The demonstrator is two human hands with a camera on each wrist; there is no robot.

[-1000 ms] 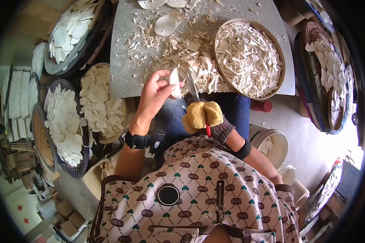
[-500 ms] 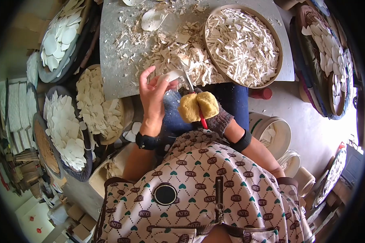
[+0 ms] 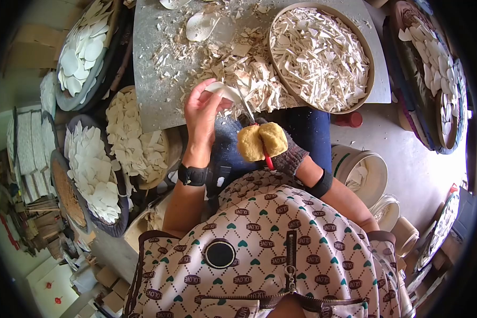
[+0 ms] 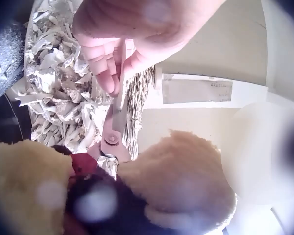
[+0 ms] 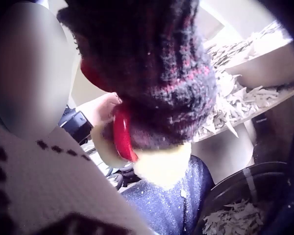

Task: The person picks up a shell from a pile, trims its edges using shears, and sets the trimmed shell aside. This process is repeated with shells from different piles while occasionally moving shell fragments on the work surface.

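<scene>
The head view looks down from above over the surface (image 3: 151, 114); both wrist views look in close, sharing the scissors (image 4: 111, 139) and yellow padding (image 4: 179, 176)

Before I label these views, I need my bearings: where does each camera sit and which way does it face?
Head: worn on the head, facing forward and down at scissors and a white piece; forearms, left grip, gloved right grip, patterned garment and trousers show.
Left wrist: worn there, facing the scissors past the left grip, which crosses the top.
Right wrist: worn there, facing the gloved right grip, with garment and trousers below.
Shared: head and left wrist both show the scissors and yellow padding.
</scene>
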